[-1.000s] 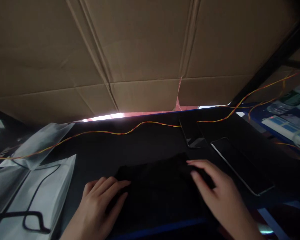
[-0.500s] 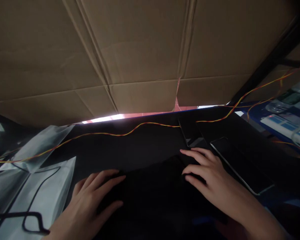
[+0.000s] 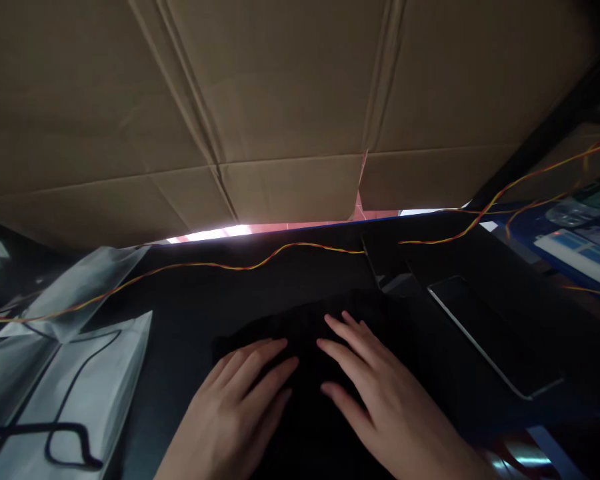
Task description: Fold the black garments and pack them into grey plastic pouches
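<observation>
A piece of black cloth (image 3: pixel 307 320) lies on the dark table in front of me, its edges hard to make out against the black top. My left hand (image 3: pixel 240 393) rests palm down on its left part, fingers stretched toward the middle. On the right part lies my right hand (image 3: pixel 370 380), flat with its fingers spread. Only a small gap separates the two sets of fingertips. Neither hand grips anything that I can see. Beyond my right hand lies a dark phone (image 3: pixel 387 267), and a larger phone (image 3: pixel 490 337) is to its right.
Clear plastic bags (image 3: pixel 95 373) with a black cord (image 3: pixel 75 433) lie at the left. A twisted red-yellow wire (image 3: pixel 260 265) crosses the table's back. Cardboard (image 3: pixel 290 100) hangs behind it. A blue tray (image 3: pixel 540 233) with packages stands at the right.
Both hands have moved inward and lie closer together. More of the black cloth shows beyond the fingers, and its far edge sits further back. The view has shifted slightly.
</observation>
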Action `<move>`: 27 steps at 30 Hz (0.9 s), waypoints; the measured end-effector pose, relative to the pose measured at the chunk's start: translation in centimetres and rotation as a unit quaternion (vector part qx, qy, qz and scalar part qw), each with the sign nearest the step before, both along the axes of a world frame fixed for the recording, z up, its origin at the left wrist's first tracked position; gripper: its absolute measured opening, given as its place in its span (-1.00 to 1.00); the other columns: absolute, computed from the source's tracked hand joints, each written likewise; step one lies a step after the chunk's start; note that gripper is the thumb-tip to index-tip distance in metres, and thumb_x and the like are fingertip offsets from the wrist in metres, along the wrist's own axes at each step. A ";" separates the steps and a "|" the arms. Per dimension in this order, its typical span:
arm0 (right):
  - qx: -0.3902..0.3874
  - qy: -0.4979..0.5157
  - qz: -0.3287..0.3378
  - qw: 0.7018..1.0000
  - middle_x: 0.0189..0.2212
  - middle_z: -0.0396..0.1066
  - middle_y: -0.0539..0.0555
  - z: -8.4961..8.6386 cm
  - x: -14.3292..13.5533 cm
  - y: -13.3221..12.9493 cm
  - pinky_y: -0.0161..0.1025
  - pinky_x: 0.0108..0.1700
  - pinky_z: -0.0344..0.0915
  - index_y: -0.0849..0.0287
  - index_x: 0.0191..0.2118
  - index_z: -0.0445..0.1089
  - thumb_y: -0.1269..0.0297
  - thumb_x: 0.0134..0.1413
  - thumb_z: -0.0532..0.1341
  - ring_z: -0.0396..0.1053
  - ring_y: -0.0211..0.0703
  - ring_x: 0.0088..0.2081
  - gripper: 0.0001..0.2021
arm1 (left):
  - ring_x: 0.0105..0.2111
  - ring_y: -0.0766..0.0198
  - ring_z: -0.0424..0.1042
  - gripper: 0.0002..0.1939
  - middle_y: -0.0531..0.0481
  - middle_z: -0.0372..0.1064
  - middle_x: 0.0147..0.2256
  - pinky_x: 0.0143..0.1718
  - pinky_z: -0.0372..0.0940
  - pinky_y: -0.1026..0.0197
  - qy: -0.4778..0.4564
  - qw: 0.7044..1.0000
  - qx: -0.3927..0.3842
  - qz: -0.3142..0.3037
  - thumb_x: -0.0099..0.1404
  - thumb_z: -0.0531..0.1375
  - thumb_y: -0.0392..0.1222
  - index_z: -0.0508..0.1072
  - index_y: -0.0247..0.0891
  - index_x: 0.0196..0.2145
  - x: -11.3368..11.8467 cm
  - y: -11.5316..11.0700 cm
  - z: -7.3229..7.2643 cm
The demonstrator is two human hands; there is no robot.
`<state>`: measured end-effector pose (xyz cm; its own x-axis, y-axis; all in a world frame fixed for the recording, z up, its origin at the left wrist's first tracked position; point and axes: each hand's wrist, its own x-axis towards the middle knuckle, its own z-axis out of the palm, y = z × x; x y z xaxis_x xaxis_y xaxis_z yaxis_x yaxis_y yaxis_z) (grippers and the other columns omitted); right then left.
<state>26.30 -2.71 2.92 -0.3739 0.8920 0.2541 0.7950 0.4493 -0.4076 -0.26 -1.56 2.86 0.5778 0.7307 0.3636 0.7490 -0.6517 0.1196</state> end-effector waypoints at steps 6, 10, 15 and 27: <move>-0.110 -0.027 0.070 0.991 0.60 -0.01 0.11 -1.0 2.1 0.9 0.38 0.50 0.10 0.00 0.56 0.18 -0.03 0.35 0.42 -0.07 0.25 0.59 -0.20 | 0.42 -0.30 0.34 -0.44 -0.16 0.37 0.42 0.33 0.31 -0.56 0.069 0.997 0.000 0.037 0.58 0.18 0.05 0.35 -0.07 0.44 -3.3 1.2 -2.1; -0.107 -0.035 0.076 0.991 0.60 -0.04 0.13 0.0 1.8 1.8 0.38 0.49 0.11 0.05 0.54 0.22 -0.05 0.38 0.39 -0.10 0.26 0.59 -0.24 | 0.39 -0.56 0.33 -0.57 -0.30 0.38 0.39 0.21 0.26 -0.78 0.079 0.986 0.050 0.139 0.59 0.09 -0.07 0.54 -0.16 0.28 -4.3 3.0 -1.2; -0.012 -0.058 0.064 0.996 0.61 -0.12 0.14 0.6 -1.4 0.4 0.47 0.45 0.17 0.15 0.53 0.23 0.26 0.45 0.30 -0.13 0.38 0.59 -0.37 | 0.48 -0.42 0.20 -0.50 -0.25 0.14 0.53 0.34 0.28 -0.59 0.063 0.985 0.066 0.145 0.61 0.06 -0.08 0.42 -0.23 0.38 -2.4 1.6 0.0; -0.013 -0.081 0.091 0.992 0.55 0.02 0.30 -1.3 -1.0 -0.5 0.54 0.35 0.33 0.26 0.57 0.15 -0.44 0.26 0.29 0.10 0.58 0.51 0.04 | 0.43 -0.28 0.33 -0.20 -0.39 0.16 0.50 0.12 0.58 -0.31 0.129 0.986 0.075 0.072 0.57 0.08 0.13 0.08 -0.35 0.57 -0.7 -1.6 -2.9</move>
<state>25.32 -3.16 1.62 -0.5636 0.8113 0.1552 0.7579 0.5826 -0.2934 -0.99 -3.20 -0.05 0.5594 0.7610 0.3287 0.8279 -0.5323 -0.1767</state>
